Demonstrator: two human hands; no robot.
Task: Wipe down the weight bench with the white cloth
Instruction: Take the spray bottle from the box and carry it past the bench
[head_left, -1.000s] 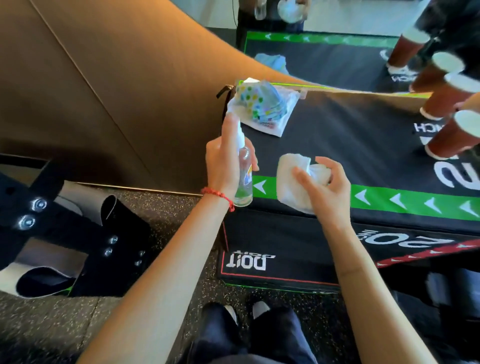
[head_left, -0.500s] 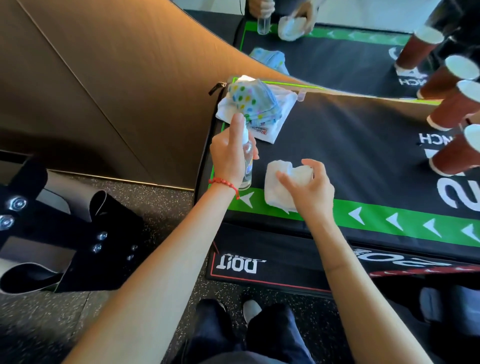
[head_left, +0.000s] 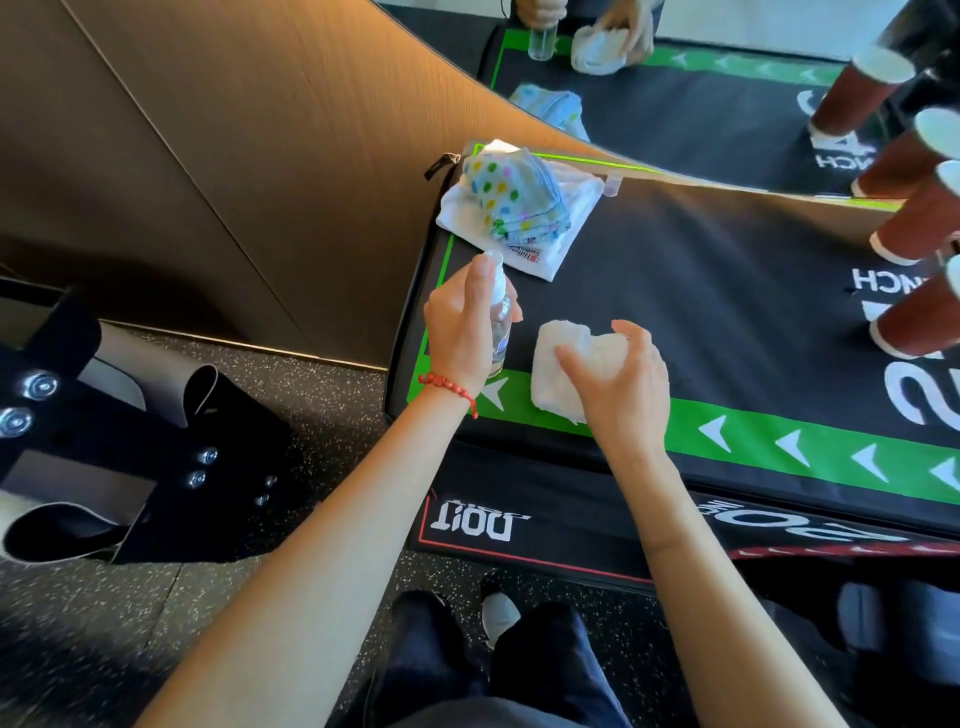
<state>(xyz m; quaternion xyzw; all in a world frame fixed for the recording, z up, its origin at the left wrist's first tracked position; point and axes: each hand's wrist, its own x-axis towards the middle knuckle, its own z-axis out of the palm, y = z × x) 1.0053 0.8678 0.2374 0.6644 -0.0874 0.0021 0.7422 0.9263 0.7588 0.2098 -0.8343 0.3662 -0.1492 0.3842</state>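
White cloth (head_left: 563, 364) sits bunched on the black surface (head_left: 727, 291) near the front edge, over the green arrow stripe. My right hand (head_left: 618, 387) grips it from above, fingers curled into the folds. Soft, light, will crumple; I'd flatten it under the palm to wipe. Left hand (head_left: 460, 332) wraps a clear spray bottle (head_left: 500, 317), finger on the nozzle. Dotted folded cloths (head_left: 511, 200) lie at the far corner. Brown paper cups (head_left: 914, 312) are cut off at right; bottle label unreadable.
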